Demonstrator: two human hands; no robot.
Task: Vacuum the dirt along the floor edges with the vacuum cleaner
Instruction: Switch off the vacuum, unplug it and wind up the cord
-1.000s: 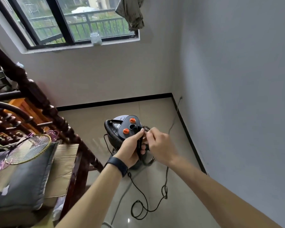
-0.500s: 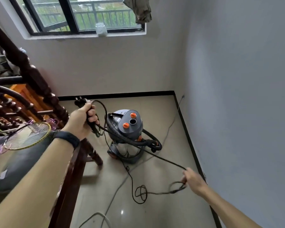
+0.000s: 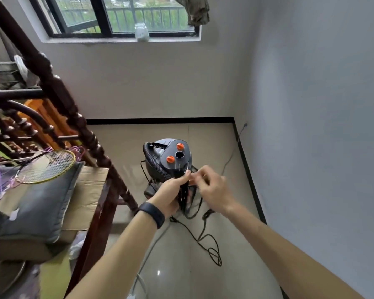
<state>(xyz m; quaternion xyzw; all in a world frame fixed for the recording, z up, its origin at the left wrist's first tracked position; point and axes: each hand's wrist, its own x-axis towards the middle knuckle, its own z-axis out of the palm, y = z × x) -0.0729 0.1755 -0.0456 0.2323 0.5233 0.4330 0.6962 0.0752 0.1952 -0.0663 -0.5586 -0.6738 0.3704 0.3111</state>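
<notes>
Your hands have come back together in front of the vacuum cleaner, which stands on the floor just beyond them. Your left hand grips the looped cord; your right hand is curled just beside it, blurred, so I cannot tell whether it pinches the cord

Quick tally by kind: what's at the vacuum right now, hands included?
Grey canister vacuum cleaner: 1
Orange round knobs: 2
Black ribbed hose: 1
Black power cord: 1
Hands: 2, left hand, right hand
Total: 7
</notes>
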